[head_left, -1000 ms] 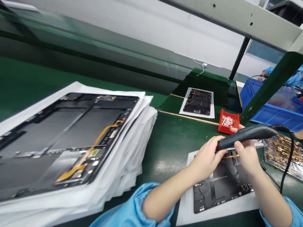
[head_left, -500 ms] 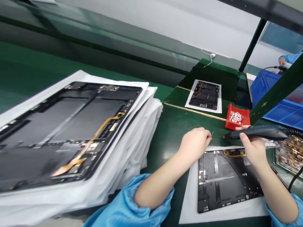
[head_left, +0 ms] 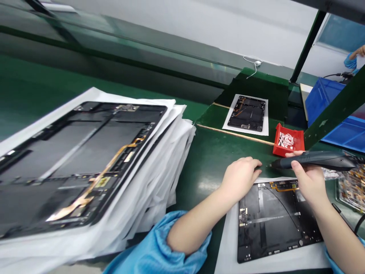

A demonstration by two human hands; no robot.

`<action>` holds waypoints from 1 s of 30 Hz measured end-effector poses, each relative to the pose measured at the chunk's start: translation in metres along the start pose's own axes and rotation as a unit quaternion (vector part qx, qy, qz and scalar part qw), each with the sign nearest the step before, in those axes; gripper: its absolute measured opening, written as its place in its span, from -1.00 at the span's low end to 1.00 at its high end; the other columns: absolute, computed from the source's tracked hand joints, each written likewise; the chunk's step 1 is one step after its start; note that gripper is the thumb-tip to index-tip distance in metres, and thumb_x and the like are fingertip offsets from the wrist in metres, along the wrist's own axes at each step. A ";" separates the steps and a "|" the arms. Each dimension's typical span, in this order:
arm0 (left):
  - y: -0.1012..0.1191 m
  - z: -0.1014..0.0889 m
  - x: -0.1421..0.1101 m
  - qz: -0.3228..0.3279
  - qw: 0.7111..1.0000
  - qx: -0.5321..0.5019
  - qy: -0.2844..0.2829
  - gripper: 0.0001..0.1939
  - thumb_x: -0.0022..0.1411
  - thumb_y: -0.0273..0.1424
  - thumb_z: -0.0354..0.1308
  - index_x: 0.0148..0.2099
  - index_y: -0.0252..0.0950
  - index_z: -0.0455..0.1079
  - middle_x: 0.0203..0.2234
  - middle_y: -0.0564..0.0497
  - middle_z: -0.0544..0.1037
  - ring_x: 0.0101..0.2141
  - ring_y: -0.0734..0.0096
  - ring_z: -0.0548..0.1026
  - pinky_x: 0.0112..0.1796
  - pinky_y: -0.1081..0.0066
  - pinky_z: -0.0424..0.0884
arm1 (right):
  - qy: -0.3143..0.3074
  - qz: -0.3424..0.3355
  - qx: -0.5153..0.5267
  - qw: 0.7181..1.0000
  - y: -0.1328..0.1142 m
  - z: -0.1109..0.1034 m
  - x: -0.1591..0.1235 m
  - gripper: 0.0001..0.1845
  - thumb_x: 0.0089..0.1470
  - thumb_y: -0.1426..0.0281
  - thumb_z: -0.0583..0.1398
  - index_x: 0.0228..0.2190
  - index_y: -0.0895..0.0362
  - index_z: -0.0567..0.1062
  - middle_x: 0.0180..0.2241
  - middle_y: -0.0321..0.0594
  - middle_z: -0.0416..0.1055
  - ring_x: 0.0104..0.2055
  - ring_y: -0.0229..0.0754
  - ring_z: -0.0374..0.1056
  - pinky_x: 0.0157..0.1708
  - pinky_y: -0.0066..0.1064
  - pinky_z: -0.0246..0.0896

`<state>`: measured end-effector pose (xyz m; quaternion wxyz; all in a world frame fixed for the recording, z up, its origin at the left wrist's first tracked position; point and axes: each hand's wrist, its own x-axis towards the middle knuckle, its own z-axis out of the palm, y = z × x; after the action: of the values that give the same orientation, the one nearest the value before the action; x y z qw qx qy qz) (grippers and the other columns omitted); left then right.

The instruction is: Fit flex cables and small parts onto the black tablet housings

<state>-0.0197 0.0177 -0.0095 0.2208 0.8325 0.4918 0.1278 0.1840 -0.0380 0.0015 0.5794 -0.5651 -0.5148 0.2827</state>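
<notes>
In my right hand (head_left: 310, 182) lies a dark electric screwdriver (head_left: 327, 160), held level with its tip pointing left. My left hand (head_left: 241, 177) hovers by the far left corner of a black tablet housing (head_left: 276, 228), thumb and forefinger slightly apart, and I see nothing between them. The screwdriver's tip is a short way right of these fingertips. Inside the housing show an orange flex cable (head_left: 273, 186), a thin black wire and small boards. White paper (head_left: 225, 247) lies beneath it. My right forearm covers part of its right side.
A stack of white sheets (head_left: 168, 167) with a similar housing (head_left: 82, 152) on top fills the left. Another housing (head_left: 248, 114) lies farther back. A red bin (head_left: 298, 144) holds small white pieces. Flex parts (head_left: 353, 182) and a blue crate (head_left: 322, 95) are right; another person's hand (head_left: 359, 51) shows behind.
My left thumb and forefinger have parted from a pinch, and the hand has shifted slightly right. The screwdriver stays in my right hand. The view has shifted a little.
</notes>
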 end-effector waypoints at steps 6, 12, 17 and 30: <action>0.006 0.004 -0.002 0.016 0.999 -0.036 0.013 -0.73 0.30 -0.35 0.27 0.05 -0.15 0.55 -0.13 0.01 0.64 -0.06 0.19 0.55 -0.09 0.31 0.47 | 0.002 0.014 0.033 0.999 -0.006 -0.009 -0.007 -0.70 0.18 0.16 0.30 -0.11 0.04 0.50 -0.14 -0.16 0.61 -0.03 0.00 0.51 0.10 0.00 0.36; 0.007 0.007 -0.006 0.019 0.997 -0.080 0.003 -0.75 0.28 -0.34 0.29 0.01 -0.12 0.58 -0.09 0.07 0.66 -0.05 0.22 0.58 -0.04 0.33 0.47 | 0.008 0.021 0.054 0.998 -0.006 -0.016 -0.008 -0.73 0.18 0.18 0.32 -0.14 0.04 0.52 -0.14 -0.18 0.60 0.01 0.00 0.48 0.21 0.06 0.21; 0.010 0.004 -0.007 0.016 0.994 -0.110 -0.008 -0.81 0.31 -0.36 0.24 -0.06 -0.11 0.61 -0.14 0.11 0.69 -0.10 0.25 0.61 -0.11 0.37 0.48 | 0.016 0.028 0.079 0.996 -0.007 -0.015 -0.007 -0.69 0.18 0.17 0.32 -0.10 0.04 0.51 -0.15 -0.17 0.60 -0.03 -0.01 0.50 0.16 0.06 0.27; 0.010 0.003 -0.008 0.010 0.989 -0.145 0.008 -0.85 0.31 -0.39 0.23 -0.18 -0.10 0.63 -0.21 0.16 0.70 -0.16 0.31 0.62 -0.16 0.39 0.45 | 0.008 0.045 0.109 0.993 -0.005 -0.018 -0.009 -0.70 0.19 0.19 0.32 -0.08 0.03 0.51 -0.14 -0.16 0.61 -0.02 -0.01 0.51 0.13 -0.01 0.31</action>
<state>-0.0147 0.0055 -0.0069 0.3345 0.7957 0.4609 0.2065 0.1962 -0.0542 0.0071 0.6286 -0.5235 -0.4497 0.3585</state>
